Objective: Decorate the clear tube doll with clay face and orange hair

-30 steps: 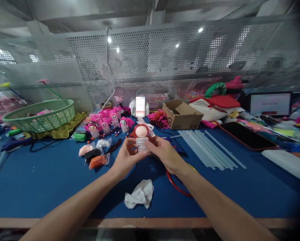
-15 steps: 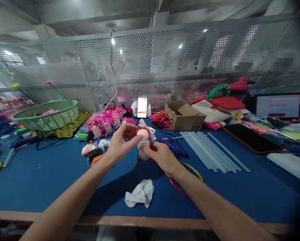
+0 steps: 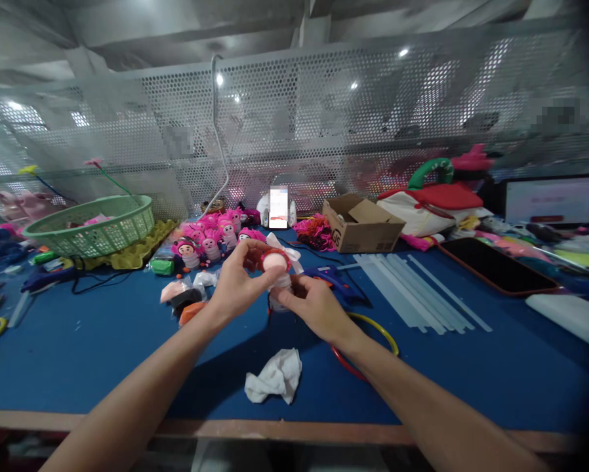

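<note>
Between my two hands is a small doll with a blank pale round face, red trim around the head, a white ribbon and a white ringed body. My left hand grips its head, the thumb lying on the lower edge of the face. Lower down, my right hand pinches the ringed body from the right. The doll's lower end is partly hidden by the fingers. A crumpled white tissue lies on the blue table just in front of the hands.
Several pink-haired dolls stand behind left, near packets of coloured clay. A green basket sits further left. To the right are a blue glue gun, clear glue sticks, a cardboard box and a dark phone.
The doll's head has tipped back and shifted slightly left, and the left thumb now lies over the lower face. Both hands keep their hold.
</note>
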Available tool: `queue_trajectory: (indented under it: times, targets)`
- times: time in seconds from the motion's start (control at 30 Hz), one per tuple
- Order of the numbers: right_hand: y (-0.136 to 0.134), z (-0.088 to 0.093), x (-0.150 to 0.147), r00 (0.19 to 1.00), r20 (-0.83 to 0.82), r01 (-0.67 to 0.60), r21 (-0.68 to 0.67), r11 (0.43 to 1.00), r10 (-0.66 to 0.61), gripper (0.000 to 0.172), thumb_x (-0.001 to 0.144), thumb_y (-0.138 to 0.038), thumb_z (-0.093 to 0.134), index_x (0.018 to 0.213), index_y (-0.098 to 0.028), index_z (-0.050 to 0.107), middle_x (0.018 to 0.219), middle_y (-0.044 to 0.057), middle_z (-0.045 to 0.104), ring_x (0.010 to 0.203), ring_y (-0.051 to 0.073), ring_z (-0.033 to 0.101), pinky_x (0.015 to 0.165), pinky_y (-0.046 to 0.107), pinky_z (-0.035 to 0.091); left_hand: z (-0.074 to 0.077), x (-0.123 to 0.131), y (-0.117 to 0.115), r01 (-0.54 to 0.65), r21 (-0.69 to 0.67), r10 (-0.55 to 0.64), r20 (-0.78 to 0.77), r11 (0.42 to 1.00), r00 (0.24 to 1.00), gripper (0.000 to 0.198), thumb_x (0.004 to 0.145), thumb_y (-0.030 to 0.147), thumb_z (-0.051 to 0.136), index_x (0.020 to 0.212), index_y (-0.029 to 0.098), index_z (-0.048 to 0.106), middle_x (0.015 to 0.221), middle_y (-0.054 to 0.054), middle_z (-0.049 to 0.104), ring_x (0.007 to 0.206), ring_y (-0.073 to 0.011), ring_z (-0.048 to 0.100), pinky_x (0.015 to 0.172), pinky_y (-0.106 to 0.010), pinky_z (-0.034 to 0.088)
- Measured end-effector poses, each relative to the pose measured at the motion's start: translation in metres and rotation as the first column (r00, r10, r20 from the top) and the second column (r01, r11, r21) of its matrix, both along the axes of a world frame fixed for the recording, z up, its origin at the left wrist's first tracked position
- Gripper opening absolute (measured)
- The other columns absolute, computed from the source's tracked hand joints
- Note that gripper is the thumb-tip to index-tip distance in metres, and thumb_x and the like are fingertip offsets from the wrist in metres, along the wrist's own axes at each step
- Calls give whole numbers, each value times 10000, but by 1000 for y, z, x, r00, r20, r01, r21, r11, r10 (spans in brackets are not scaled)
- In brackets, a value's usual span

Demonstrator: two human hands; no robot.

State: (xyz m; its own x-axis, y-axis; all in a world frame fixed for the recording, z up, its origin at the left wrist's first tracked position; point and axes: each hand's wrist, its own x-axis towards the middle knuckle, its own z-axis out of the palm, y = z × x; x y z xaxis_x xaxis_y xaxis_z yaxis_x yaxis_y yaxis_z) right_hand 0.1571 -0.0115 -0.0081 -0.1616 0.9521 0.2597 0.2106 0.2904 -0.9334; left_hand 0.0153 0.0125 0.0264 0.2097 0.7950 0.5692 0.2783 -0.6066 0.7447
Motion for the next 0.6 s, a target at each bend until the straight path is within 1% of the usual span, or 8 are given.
queue_trajectory:
  times: [0.1, 0.27, 0.5, 0.6]
  targets:
    - [0, -1, 0, 999, 37, 21, 33, 999, -23, 346, 702, -418, 569, 833, -101, 616, 763, 69, 659, 673, 185, 591, 615, 289, 450, 2, 3, -2, -7, -11, 7, 9, 1000, 1000, 257, 679, 257, 624, 879, 168, 490, 795, -14, 567, 666, -93, 512, 589, -208, 412]
    - [-1, -1, -1, 1000, 8, 1, 21, 1000, -1, 330, 701, -420, 570, 835, -121, 612, 771, 67, 667, 679, 191, 597, 626, 299, 458, 4, 3, -4, -61, 3, 61, -12, 998, 998, 320, 652, 256, 642, 907, 164, 470, 798, -15, 537, 689, -102, 505, 608, -221, 419]
    - [-1, -1, -1, 1000, -14, -10, 33, 999, 11, 289, 689, -389, 590, 835, -140, 612, 755, 58, 664, 662, 187, 591, 618, 298, 455, 4, 6, -4, -40, -64, 40, 0, 997, 999, 310, 663, 259, 622, 914, 166, 467, 864, -35, 546, 757, -129, 527, 660, -251, 426]
    - [-2, 0, -1, 999, -38, -33, 23, 999, 34, 283, 690, -380, 592, 834, -137, 611, 759, 56, 663, 669, 184, 590, 633, 300, 455, 7, 5, -3, -5, -97, 7, 19, 995, 1000, 293, 665, 270, 625, 893, 158, 479, 876, -45, 558, 793, -142, 529, 700, -264, 422]
